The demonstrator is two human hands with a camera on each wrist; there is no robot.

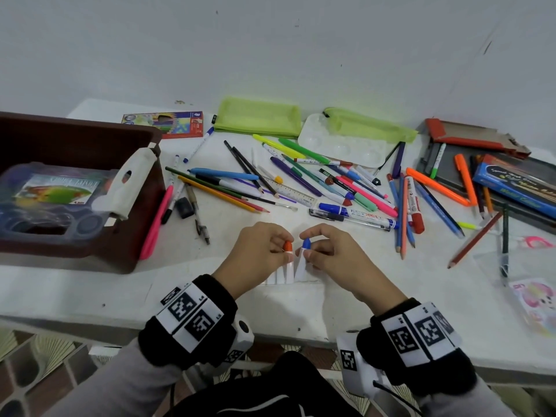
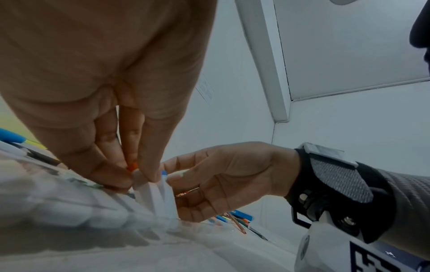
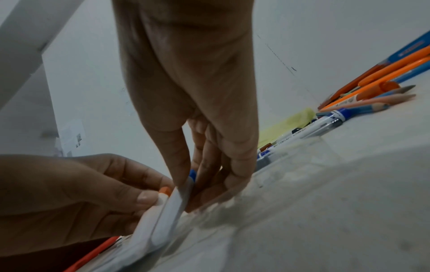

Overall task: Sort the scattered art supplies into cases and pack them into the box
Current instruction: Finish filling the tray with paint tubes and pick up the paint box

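Near the table's front edge my left hand [image 1: 278, 239] pinches a white marker with an orange cap [image 1: 288, 246]. Right beside it, my right hand [image 1: 316, 236] pinches a white marker with a blue cap [image 1: 306, 244]. Both markers stand tilted with their lower ends in a clear plastic case [image 1: 290, 285] that holds other white markers. The left wrist view shows the orange cap [image 2: 132, 165] between my fingers and the blue cap [image 2: 164, 173] next to it. In the right wrist view, finger and thumb close on the blue cap [image 3: 192, 174], with the orange cap [image 3: 165, 190] beside it.
A brown box [image 1: 150, 139] stands at the left with a clear paint set [image 1: 54, 194] inside. Several pens, markers and pencils [image 1: 301, 176] lie scattered mid-table. Two green pouches [image 1: 258, 118] and a white palette [image 1: 340, 142] sit at the back, a pencil tin [image 1: 511, 182] at the right.
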